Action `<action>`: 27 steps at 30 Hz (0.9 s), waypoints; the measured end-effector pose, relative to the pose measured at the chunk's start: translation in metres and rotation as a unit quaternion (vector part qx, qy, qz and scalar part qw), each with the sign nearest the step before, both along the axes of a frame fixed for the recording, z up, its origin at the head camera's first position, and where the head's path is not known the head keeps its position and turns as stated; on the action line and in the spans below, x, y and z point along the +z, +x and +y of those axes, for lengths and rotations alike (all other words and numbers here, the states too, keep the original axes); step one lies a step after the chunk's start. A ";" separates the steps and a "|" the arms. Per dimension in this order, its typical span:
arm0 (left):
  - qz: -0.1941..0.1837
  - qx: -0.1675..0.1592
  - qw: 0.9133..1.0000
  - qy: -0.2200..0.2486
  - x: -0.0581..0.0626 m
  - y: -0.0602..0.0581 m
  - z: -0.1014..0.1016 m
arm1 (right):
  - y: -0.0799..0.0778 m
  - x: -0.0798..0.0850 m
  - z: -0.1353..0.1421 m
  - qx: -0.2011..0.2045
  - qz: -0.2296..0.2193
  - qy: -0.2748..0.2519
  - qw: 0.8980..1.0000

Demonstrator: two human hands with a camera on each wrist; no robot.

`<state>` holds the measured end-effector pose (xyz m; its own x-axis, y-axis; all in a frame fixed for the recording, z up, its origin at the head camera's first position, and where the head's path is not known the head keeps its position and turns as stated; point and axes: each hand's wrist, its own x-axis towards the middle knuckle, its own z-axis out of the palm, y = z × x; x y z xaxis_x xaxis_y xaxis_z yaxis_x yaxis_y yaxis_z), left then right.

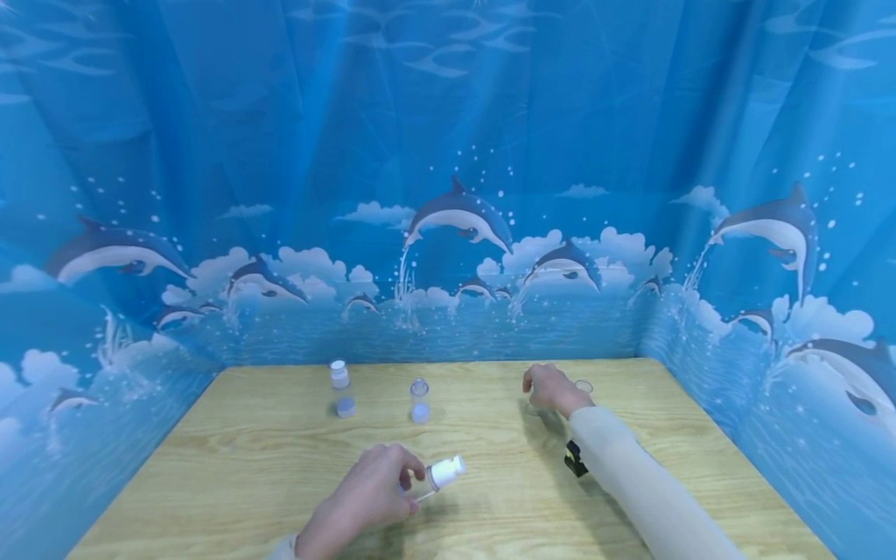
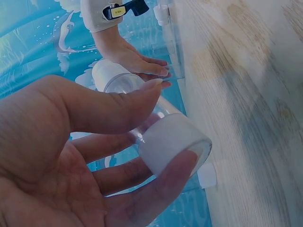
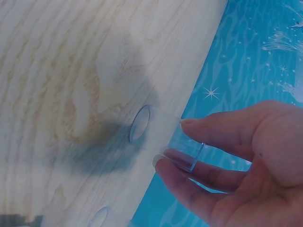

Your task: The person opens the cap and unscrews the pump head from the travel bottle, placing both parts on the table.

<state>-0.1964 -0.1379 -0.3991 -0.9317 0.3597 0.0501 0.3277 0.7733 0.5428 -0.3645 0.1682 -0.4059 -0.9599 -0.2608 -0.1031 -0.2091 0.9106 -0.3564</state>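
Observation:
My left hand holds a small clear pump bottle with a white top and a white bottom, tilted above the table. Thumb and fingertips are curled round it in the left wrist view; in the head view its white top points right. Farther off at the back right, my right hand pinches a clear cylindrical cap between thumb and fingers. That cap's far rim is at the tabletop; whether it touches is hard to tell. A second clear cap stands close by.
Toward the back of the wooden table stand two more small bottles: one with a white top and one with a clear top. A blue dolphin-print curtain encloses the back and sides.

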 end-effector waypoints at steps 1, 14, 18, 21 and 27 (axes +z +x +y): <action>-0.001 0.000 1.000 0.000 0.000 0.000 0.000 | 0.000 0.000 0.000 -0.001 0.000 -0.001 1.000; -0.004 -0.002 1.000 -0.005 -0.001 -0.001 0.001 | -0.001 -0.002 0.000 -0.005 0.005 -0.003 1.000; -0.006 -0.001 1.000 -0.007 -0.001 -0.002 0.001 | -0.001 -0.002 -0.001 -0.006 0.008 -0.007 1.000; -0.009 0.000 1.000 -0.008 -0.001 -0.002 0.001 | -0.001 -0.002 -0.001 -0.007 0.007 -0.008 1.000; -0.007 -0.001 1.000 -0.009 -0.002 -0.001 0.001 | 0.001 -0.001 -0.002 -0.009 0.004 -0.007 1.000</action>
<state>-0.1974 -0.1373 -0.4015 -0.9318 0.3616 0.0311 0.3213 0.7820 0.5341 -0.3635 0.1659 -0.4074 -0.9651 -0.2456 -0.0909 -0.1967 0.9090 -0.3675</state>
